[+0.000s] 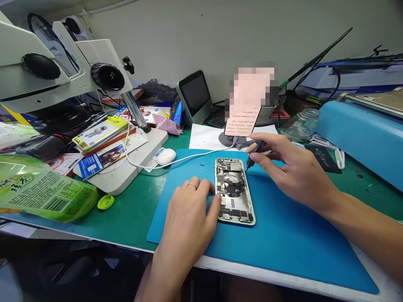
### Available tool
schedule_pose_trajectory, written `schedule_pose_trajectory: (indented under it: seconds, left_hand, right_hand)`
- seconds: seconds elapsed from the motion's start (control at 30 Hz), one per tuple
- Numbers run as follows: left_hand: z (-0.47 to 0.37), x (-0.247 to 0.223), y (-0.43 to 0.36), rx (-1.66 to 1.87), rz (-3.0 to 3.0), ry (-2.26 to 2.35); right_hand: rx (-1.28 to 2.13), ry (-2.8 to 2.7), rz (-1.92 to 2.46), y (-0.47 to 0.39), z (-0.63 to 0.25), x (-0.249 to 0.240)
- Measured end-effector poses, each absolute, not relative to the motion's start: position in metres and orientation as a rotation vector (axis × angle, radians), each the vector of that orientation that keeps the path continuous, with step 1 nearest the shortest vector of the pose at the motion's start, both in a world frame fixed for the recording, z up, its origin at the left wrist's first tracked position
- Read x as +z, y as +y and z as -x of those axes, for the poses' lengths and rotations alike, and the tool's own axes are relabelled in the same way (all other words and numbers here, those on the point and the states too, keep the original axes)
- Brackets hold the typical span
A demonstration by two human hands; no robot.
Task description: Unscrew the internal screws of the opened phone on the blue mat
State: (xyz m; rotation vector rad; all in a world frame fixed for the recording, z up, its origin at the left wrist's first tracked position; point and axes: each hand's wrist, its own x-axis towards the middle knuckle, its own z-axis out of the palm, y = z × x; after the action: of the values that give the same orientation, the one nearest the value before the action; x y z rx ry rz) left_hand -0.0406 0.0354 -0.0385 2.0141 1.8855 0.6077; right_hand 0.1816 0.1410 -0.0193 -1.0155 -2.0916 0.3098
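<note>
An opened smartphone lies on the blue mat, its inner boards and a round dark coil area exposed. My left hand, with a ring on one finger, rests at the phone's left edge. Its fingers are bent and the thumb touches the frame, steadying it. Between the thumb and fingers of my right hand is a small dark screwdriver. It is tilted, with its tip pointing down at the phone's upper right edge. Whether the tip touches a screw is too small to tell.
A propped phone stands behind the mat, a white cable running from it. At left are a microscope, a white earbud case, a green pouch and its cap. A glass jar and blue machine stand right.
</note>
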Motion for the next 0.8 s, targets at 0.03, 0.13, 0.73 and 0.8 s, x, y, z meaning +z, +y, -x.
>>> schedule_pose_trajectory:
  seconds: [0.03,0.13,0.73,0.8]
  left_hand:
    - [0.041,-0.038,0.035,0.611,-2.017,1.885]
    - [0.041,-0.038,0.035,0.608,-2.019,1.884]
    - [0.043,-0.032,0.039,0.599,-2.048,1.897]
    - [0.043,-0.033,0.039,0.615,-2.055,1.892]
  right_hand:
    - [0.325,-2.107,1.021,0.142,-0.182,-0.020]
    - [0.386,-2.144,1.053,0.143,-0.184,-0.023]
    - [0.785,-1.987,0.819,0.143,-0.121,-0.021]
    - [0.864,-1.963,0.818,0.148,-0.113,-0.025]
